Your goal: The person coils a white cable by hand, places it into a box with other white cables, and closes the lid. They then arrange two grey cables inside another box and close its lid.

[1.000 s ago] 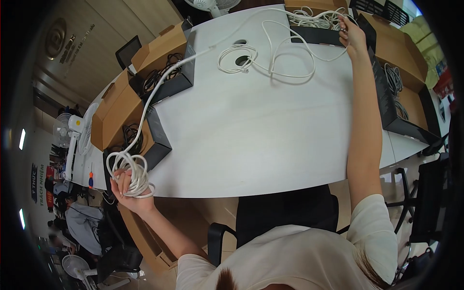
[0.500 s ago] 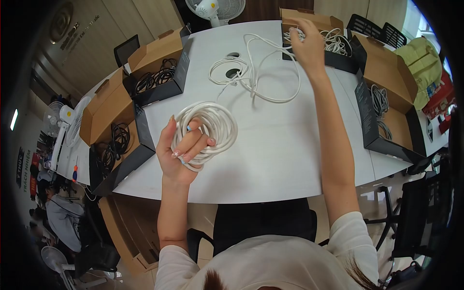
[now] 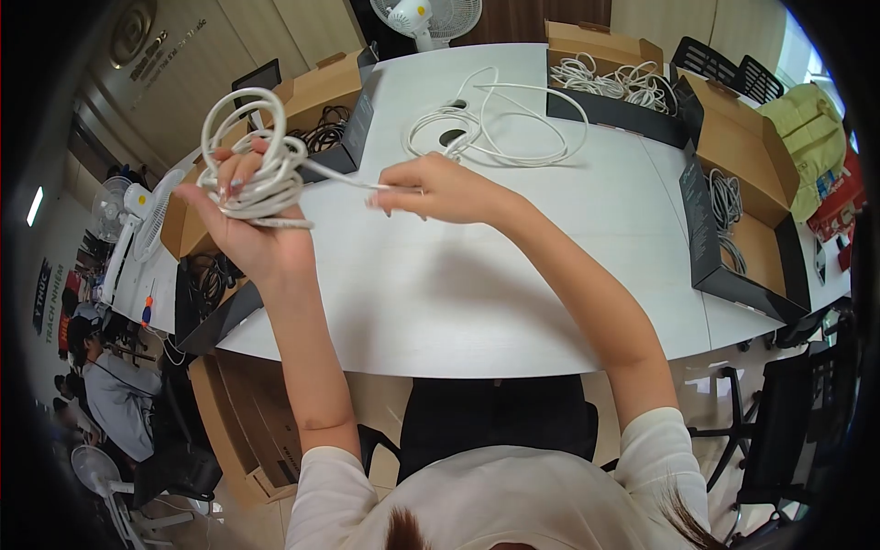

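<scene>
Clutching a white coil (image 3: 282,188), the left hand (image 3: 246,220) curls tight — right hand (image 3: 447,190) pinched on its taut strand (image 3: 337,176), loose white cable (image 3: 478,128) lying just beyond that grip.

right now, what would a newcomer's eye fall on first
A looped white cable bundle sits in the left fingers, one strand reaching to the right fingers. Beyond, a looser white coil lies on the white table, with open black-and-brown cardboard boxes at both sides.

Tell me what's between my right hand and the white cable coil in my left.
In the head view, a strand of white cable spans that stretch, running from the coil to your right hand.
</scene>
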